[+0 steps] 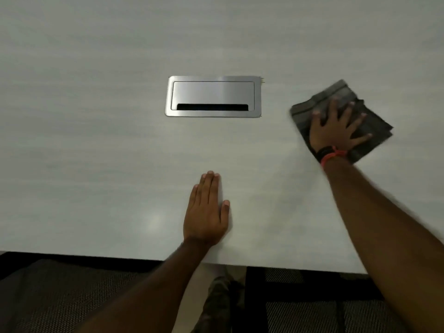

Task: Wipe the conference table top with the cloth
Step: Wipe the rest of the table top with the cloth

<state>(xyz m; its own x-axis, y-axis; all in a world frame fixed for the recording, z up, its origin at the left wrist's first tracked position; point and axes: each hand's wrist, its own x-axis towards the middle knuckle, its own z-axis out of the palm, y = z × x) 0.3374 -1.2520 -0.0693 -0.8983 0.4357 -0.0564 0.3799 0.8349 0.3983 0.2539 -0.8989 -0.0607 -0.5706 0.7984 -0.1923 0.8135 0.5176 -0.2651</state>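
Observation:
The pale grey conference table top (96,140) fills most of the head view. A folded dark grey cloth (374,138) lies flat on it at the right. My right hand (336,131) presses on the cloth with fingers spread and straight; red and black bands circle that wrist. The cloth and hand look motion-blurred. My left hand (206,212) rests flat on the bare table near the front edge, fingers straight and together, holding nothing.
A brushed-metal cable box (213,80) with a closed lid and a dark slot is set into the table, left of the cloth. Below the table's front edge are dark mesh chair seats (60,296) and a strip of floor.

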